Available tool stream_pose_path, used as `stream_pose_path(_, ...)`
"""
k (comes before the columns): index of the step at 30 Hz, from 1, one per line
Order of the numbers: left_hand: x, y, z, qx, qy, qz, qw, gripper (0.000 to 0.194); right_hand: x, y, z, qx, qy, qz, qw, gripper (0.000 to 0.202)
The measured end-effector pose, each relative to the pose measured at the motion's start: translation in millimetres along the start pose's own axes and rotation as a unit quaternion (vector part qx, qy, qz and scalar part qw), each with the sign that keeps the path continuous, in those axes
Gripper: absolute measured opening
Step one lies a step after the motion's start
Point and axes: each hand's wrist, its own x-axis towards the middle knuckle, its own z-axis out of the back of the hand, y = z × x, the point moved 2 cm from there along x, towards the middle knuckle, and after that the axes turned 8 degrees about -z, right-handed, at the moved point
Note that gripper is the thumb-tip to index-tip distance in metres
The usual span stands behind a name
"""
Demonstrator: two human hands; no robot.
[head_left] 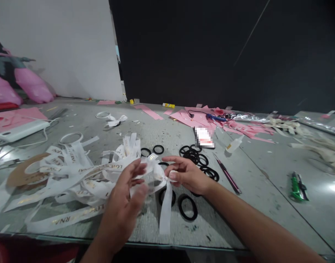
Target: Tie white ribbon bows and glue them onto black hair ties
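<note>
A white ribbon bow (160,175) with one long tail hanging down is pinched in my right hand (181,173), near its knot. My left hand (126,197) is at the bow's left side, fingers apart and a little blurred; some sheer ribbon lies between its fingers and the bow. Several black rings (187,207) lie on the table around and under the bow, with a heap of them (191,155) behind my right hand. To the left spreads a tangled pile of printed white ribbon (82,170).
A cardboard spool (19,174) lies left of the ribbon pile. Tweezers (228,175), a small bottle (234,144) and a phone-like object (204,137) are right of centre. A green cutter (298,186) lies far right. Pink scraps (184,117) line the back.
</note>
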Motion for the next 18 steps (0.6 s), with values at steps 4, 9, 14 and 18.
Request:
stream_pose_path(4, 0, 13, -12.2, -0.006, 0.116, 0.095, 0.989, 0.061, -1, -1, -2, -0.113, -0.034, 0.045, 0.992, 0.044)
stream_pose_path(9, 4, 31, -7.9, 0.088, 0.106, 0.101, 0.985, 0.049, -3, 13, 3, -0.364, -0.216, 0.220, 0.879, 0.014)
stream_pose_path(14, 0, 38, 1.7, 0.316, 0.082, -0.044, 0.944, 0.049, -25, 60, 62, -0.358, -0.598, 0.319, 0.643, 0.019)
stream_pose_path(18, -12, 39, 4.5, 0.375, 0.007, -0.216, 0.901, 0.038, -60, 87, 128, -0.380, -0.779, 0.271, 0.418, 0.053)
